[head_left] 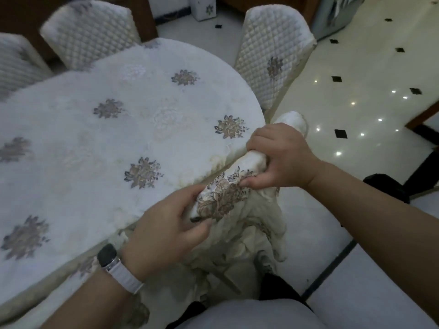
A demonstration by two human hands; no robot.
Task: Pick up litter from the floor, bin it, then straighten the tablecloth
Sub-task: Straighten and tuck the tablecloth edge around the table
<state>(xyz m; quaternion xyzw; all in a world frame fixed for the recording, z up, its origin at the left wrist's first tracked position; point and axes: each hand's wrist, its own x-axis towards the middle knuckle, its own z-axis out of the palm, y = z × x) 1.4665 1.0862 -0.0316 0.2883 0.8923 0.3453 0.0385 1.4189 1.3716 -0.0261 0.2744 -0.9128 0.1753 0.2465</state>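
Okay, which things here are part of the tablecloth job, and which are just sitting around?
In the job: tablecloth, bunched at its near edge; left hand and right hand, both gripping that bunched edge.
Just around: quilted chairs; wristwatch; tiled floor.

Dim, soft indoor light is seen; small ceiling lamps are mirrored as glare dots on the glossy floor (356, 96) at right. Edges are bowed and blurred.
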